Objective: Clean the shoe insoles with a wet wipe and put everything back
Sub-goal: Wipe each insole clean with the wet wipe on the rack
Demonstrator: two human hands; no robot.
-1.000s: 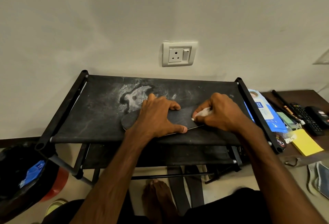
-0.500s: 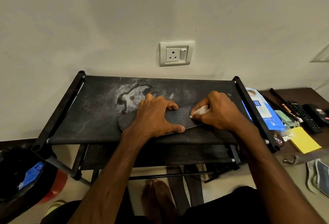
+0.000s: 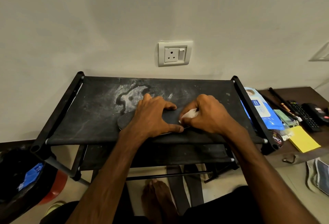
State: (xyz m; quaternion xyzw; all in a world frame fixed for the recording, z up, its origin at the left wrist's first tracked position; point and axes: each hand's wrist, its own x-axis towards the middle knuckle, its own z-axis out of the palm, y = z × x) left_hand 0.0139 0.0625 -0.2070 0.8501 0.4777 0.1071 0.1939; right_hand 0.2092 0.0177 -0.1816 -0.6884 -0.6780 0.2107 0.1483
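Observation:
A dark shoe insole point(image 3: 125, 119) lies flat on the top shelf of a black fabric shoe rack point(image 3: 85, 117). My left hand point(image 3: 154, 117) presses down on its middle, fingers spread, thumb at the near edge. My right hand point(image 3: 207, 114) is closed around a crumpled white wet wipe point(image 3: 189, 114) and holds it against the right part of the insole. Most of the insole is hidden under both hands.
A blue wet-wipe pack point(image 3: 261, 110) lies just right of the rack on a brown table point(image 3: 302, 93), along with a yellow notepad point(image 3: 303, 139), remotes point(image 3: 302, 115) and pens. A black bin point(image 3: 21, 179) stands at lower left. Dark straps point(image 3: 185, 184) and my bare foot point(image 3: 158, 195) lie on the floor.
My right hand with the wipe has shifted slightly left along the insole toward my left hand. The left hand stays pressed in place.

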